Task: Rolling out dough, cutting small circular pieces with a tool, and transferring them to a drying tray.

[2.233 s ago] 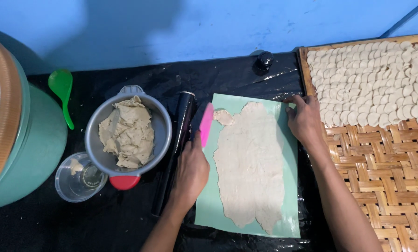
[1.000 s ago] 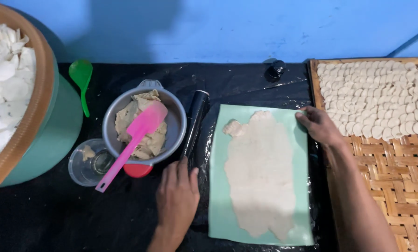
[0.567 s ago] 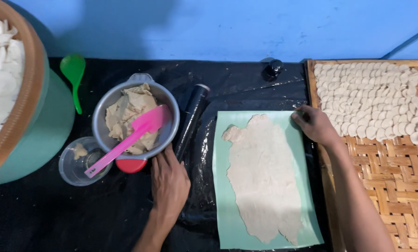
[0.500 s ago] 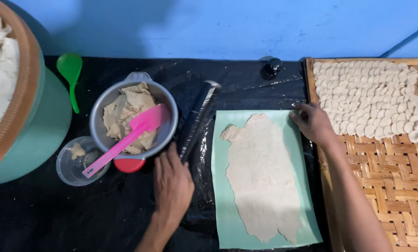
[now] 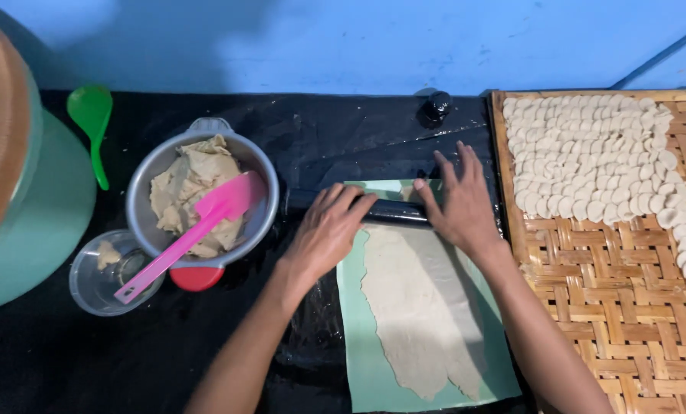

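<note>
A black rolling pin [image 5: 393, 211] lies crosswise on the far end of a pale green mat [image 5: 358, 368]. A long thin sheet of beige dough [image 5: 412, 307] covers the mat. My left hand [image 5: 328, 230] presses on the pin's left part with the fingers stretched forward. My right hand [image 5: 458, 203] rests on its right part, fingers spread. The pin's ends are hidden under my hands.
Left of the mat stands a metal bowl [image 5: 140, 192] of dough scraps with a pink spatula [image 5: 197, 230] in it. Nearby are a small clear bowl [image 5: 90, 284], a green spoon [image 5: 90, 115] and a big teal container [image 5: 44, 222]. A woven tray [image 5: 611, 291] on the right holds several dough rounds [image 5: 588, 153].
The pink spatula went into the bowl. The rolling pin moved from beside the bowl onto the mat's far end, and both my hands came onto it.
</note>
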